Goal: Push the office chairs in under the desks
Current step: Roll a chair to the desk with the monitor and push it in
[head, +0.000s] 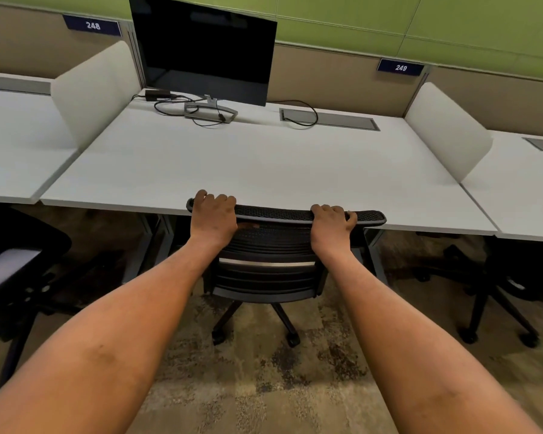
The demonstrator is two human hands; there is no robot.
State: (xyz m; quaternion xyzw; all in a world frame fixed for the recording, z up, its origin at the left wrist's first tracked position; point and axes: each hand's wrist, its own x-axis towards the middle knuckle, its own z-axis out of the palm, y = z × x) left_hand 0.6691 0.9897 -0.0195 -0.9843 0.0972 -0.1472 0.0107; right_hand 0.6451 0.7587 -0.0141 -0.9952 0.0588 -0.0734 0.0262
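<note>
A black mesh-backed office chair stands at the middle white desk, its backrest top touching the desk's front edge and its seat hidden under the desktop. My left hand grips the left end of the backrest's top rail. My right hand grips the rail near its right end. Both arms are stretched forward. The chair's wheeled base shows on the carpet below.
A second black chair stands out from the left desk. A third chair sits partly under the right desk. A dark monitor with cables stands at the desk's back. White dividers separate the desks. Patterned carpet lies underfoot.
</note>
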